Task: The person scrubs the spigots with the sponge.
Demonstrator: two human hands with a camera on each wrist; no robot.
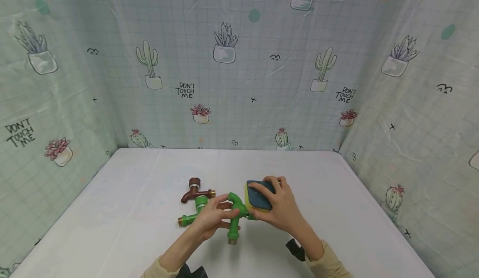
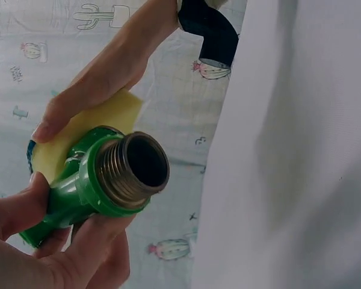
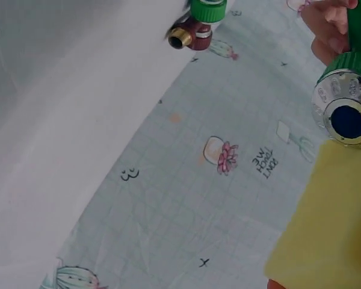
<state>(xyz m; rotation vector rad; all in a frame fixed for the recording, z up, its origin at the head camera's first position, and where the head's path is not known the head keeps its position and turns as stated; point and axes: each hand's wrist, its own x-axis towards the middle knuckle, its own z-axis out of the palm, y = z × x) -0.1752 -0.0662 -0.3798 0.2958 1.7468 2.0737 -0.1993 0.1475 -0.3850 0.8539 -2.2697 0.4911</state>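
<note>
My left hand grips a green faucet above the table, its threaded brass inlet pointing down and toward me in the head view. In the left wrist view, thumb and fingers wrap the green body behind the threaded end. My right hand holds a sponge with a blue-grey scouring side and a yellow side. The yellow face lies against the faucet's handle end, where a silver knob with a dark blue centre shows in the right wrist view.
Left of my hands, a second green faucet and a brown faucet lie on the white table. A cactus-print cloth hangs behind the table and along both sides. Dark straps sit at my wrists.
</note>
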